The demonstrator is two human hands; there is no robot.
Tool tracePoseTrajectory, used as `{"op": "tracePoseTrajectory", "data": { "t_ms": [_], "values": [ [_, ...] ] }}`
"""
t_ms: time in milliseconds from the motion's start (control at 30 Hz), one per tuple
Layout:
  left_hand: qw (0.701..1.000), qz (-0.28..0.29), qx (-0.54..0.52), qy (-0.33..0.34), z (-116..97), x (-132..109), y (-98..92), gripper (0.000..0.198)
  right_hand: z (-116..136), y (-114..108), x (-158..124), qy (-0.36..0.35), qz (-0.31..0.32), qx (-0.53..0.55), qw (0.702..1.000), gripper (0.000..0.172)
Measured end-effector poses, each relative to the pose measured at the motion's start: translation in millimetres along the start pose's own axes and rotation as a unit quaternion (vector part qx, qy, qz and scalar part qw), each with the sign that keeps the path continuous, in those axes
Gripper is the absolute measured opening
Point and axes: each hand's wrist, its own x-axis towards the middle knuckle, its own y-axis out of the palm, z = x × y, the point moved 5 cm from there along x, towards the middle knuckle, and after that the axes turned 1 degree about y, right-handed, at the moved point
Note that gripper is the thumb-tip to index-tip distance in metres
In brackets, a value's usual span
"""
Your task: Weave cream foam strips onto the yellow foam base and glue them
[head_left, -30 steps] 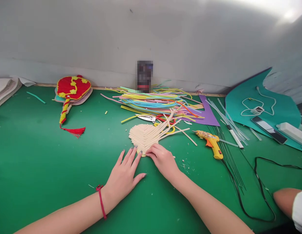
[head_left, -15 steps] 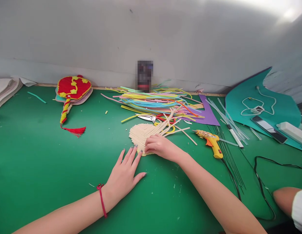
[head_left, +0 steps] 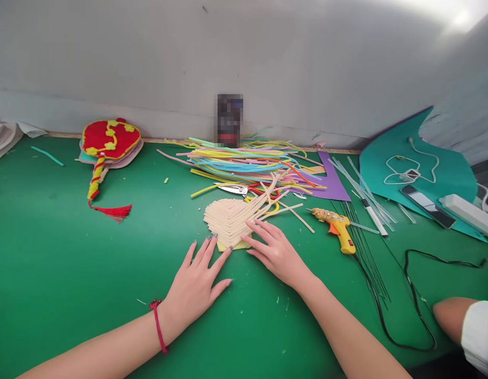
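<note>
**A:** What is changing around the cream heart-shaped mat of woven flat strips (head_left: 228,221)?

**B:** The right hand (head_left: 277,252). Half a second ago it was curled over the mat's lower right edge, fingers bunched as if pinching a strip. Now it is lying open at the mat's 4 o'clock, fingers spread wide and only the tips resting on the weave.

**A:** And the left hand (head_left: 196,281)?

**B:** It is staying much as it was – palm down on the green table (head_left: 70,263) at the mat's 7 o'clock, fingers fanned wide and the tips touching the lower edge. Neither hand is gripping anything.

**A:** So where is the mat sitting?

**B:** Flat on the table between the two sets of fingertips, its loose strip ends trailing off toward 1 o'clock. By the look of it, the pinching is giving way to pressing – the person is steadying the weave rather than working a strip.

**A:** What is lying around it?

**B:** The heap of long coloured strips (head_left: 247,160) is at 12 o'clock, with the silver scissors (head_left: 232,188) just in front of it. The yellow glue gun (head_left: 336,229) is lying at 3 o'clock, apart from both hands. A co-worker's forearm (head_left: 449,316) is resting far off at 4 o'clock.
</note>
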Motion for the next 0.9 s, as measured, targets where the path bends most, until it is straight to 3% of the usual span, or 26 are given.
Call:
{"op": "tracePoseTrajectory", "data": {
  "t_ms": [433,900],
  "values": [
    [1.000,0.013,-0.011,0.005,0,0,0.2,0.055,-6,0,-7,0.006,0.140,0.018,0.990,0.045],
    [1.000,0.019,-0.012,0.003,1,2,-0.4,0.055,-5,8,-11,0.022,0.194,0.032,0.980,0.062]
  ]
}}
